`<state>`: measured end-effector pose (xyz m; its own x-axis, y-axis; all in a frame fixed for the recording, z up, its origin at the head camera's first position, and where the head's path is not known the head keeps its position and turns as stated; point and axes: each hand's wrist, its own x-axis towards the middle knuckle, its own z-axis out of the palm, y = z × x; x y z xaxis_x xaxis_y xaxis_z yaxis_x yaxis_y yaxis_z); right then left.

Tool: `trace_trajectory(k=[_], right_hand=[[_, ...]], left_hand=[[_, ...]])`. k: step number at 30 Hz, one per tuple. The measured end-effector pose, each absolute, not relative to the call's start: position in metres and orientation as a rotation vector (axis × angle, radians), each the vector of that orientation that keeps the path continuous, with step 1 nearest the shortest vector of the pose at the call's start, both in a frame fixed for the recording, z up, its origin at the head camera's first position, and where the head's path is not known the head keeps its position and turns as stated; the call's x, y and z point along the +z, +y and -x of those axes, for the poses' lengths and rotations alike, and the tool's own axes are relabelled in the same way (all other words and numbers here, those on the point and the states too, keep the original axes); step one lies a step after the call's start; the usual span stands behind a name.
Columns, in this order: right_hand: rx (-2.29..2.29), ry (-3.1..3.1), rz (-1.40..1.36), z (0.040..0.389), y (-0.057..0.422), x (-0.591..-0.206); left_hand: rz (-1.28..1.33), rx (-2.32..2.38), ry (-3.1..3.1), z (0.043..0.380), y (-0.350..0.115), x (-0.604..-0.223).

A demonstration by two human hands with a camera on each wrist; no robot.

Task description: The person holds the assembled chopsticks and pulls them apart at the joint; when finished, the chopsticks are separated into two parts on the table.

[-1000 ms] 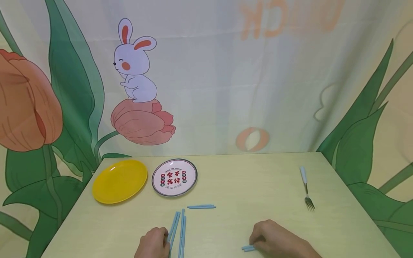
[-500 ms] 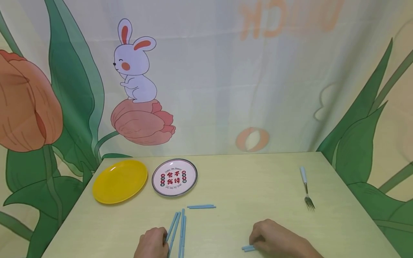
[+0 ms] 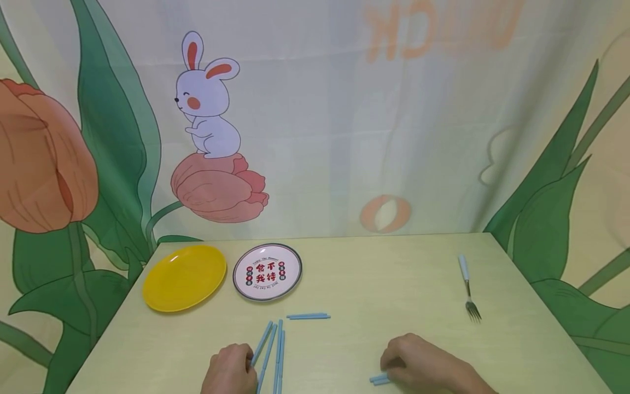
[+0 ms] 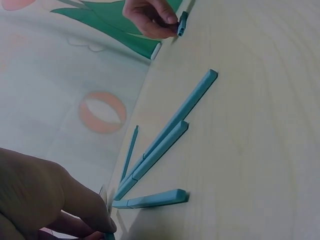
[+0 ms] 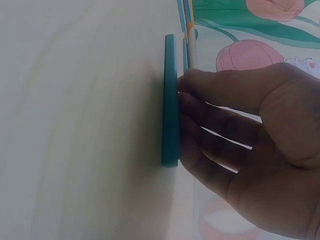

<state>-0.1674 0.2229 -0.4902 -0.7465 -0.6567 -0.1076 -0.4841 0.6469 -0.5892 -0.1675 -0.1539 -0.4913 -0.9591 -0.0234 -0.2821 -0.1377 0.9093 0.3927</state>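
Observation:
Blue chopsticks lie on the pale table in front of both hands. My left hand (image 3: 230, 369) pinches one chopstick (image 3: 262, 342), which slants away to the far right; in the left wrist view only a bit of it shows under the fingertips (image 4: 107, 222). Just right of it lies a second chopstick (image 3: 267, 355), and beyond that a close pair (image 3: 279, 353) runs nearly straight away from me. Over at the right, my right hand (image 3: 420, 364) holds a couple of chopsticks (image 3: 379, 378) between thumb and fingers. Close up, one such chopstick (image 5: 170, 100) stretches past the fingertips.
Farther back, short-looking blue sticks (image 3: 308, 316) lie crosswise. A yellow plate (image 3: 184, 278) and a white plate with red characters (image 3: 267, 293) stand at the back left. At the right rests a fork (image 3: 467, 287). A printed curtain (image 3: 315, 137) hangs behind the table (image 3: 374, 284).
My left hand has shifted slightly left, and its chopstick has parted from the neighbouring one, leaving a widening gap. My right hand stays almost in place with its chopsticks.

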Motion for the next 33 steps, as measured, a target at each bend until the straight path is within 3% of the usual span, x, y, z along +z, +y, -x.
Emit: trace_trajectory(k=[33], right_hand=[[-0.854, 2.698, 0.978, 0.177, 0.223, -0.467]], left_hand=[[-0.102, 0.632, 3.019, 0.178, -0.153, -0.472]])
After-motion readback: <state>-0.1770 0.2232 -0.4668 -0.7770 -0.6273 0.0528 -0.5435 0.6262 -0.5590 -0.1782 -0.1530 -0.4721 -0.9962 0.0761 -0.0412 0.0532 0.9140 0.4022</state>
